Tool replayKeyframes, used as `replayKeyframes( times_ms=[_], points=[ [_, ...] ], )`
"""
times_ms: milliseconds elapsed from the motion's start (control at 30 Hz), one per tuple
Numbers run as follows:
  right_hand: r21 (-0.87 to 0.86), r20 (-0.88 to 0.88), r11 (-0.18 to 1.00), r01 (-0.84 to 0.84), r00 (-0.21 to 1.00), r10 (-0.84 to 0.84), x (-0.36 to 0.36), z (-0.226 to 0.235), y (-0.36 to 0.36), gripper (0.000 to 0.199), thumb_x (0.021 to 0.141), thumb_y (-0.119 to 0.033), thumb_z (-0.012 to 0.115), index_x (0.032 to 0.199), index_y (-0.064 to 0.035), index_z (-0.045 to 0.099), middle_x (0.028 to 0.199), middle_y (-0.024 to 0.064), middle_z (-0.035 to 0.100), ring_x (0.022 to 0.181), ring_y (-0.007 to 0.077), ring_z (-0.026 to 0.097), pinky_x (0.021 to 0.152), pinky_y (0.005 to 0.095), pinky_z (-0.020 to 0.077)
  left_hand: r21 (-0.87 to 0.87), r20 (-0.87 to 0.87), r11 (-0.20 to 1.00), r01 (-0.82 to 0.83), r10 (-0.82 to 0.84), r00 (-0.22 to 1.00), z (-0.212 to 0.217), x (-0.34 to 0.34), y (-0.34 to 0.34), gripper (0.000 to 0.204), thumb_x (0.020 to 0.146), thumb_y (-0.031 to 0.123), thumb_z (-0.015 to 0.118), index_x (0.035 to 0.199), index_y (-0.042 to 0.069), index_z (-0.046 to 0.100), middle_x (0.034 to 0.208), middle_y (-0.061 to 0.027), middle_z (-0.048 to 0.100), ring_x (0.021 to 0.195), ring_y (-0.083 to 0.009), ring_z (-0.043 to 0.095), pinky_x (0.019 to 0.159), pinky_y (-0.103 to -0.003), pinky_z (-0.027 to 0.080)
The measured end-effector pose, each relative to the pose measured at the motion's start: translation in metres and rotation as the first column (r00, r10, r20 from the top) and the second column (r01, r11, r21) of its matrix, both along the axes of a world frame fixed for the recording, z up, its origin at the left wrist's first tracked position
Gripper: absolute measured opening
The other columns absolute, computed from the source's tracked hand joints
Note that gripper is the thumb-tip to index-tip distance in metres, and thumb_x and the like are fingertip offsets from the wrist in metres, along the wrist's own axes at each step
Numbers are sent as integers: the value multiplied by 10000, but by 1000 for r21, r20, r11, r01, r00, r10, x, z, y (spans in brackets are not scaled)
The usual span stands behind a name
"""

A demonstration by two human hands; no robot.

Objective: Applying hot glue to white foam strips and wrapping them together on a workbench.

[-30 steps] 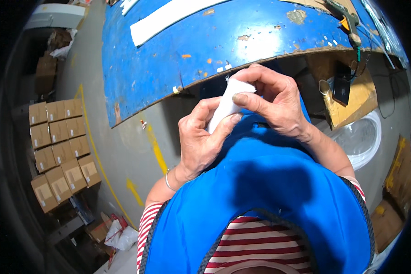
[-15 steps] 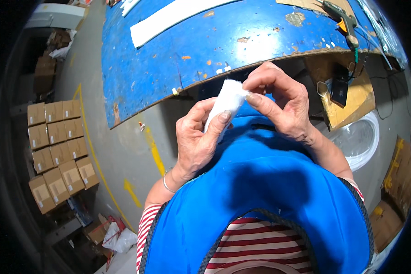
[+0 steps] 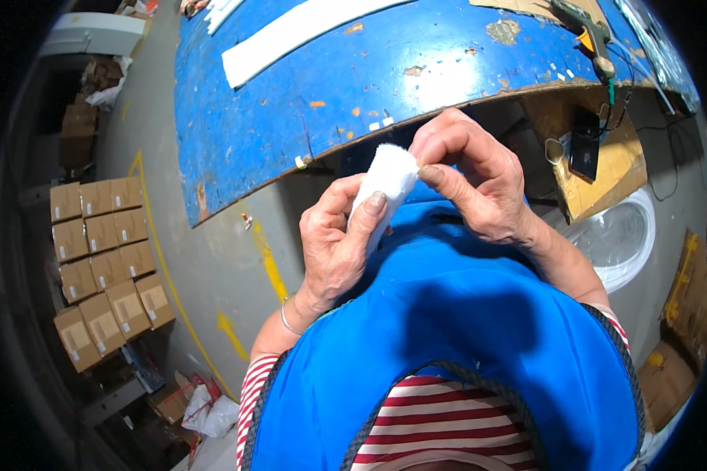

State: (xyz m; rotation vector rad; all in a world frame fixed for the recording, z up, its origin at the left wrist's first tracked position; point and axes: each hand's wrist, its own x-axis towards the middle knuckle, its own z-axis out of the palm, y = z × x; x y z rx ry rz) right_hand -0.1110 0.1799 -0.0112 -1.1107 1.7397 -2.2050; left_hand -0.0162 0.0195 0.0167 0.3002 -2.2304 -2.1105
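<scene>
A white, soft-looking fabric roll [image 3: 388, 174] is held upright and tilted in front of my blue apron. My left hand [image 3: 336, 235] wraps round its lower part, the thumb pressed along its face. At the roll's upper right edge, my right hand [image 3: 479, 177] pinches with thumb and index finger, the other fingers curled. Both hands are just short of the near edge of the blue table [image 3: 275, 133]. The underside of the roll is hidden by my left hand.
A long white strip [image 3: 291, 39] lies on the table's far side. A glue gun [image 3: 593, 39] is at the far right, above an open cardboard box [image 3: 605, 184] with a phone [image 3: 585, 153]. A coil of clear tubing [image 3: 624, 243] sits on the floor. Stacked cartons [image 3: 106, 235] stand at left.
My right hand has shifted slightly left and keeps its pinch on the roll's edge. The roll's top has tipped a little lower and to the left.
</scene>
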Motion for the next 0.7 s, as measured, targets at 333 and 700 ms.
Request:
replayKeyframes(
  times_ms=[333,700],
  points=[
    [-43,-120,999,-14,993,9,-2,3,2,98,790,-30,614,865,-5,557,876,106,550,827,188,517,742,292,422,21,48,1000,8,-9,999,7,0,0,247,904,226,528,998,0,563,737,-73,617,570,-89,554,496,-209,437],
    [39,-106,997,60,993,-56,4,8,2,211,749,-71,683,907,-10,559,893,110,547,680,99,469,574,214,394,-201,-70,979,-17,3,998,-1,3,2,233,899,197,549,1022,-1,554,748,-50,613,598,-68,550,509,-190,417]
  ],
)
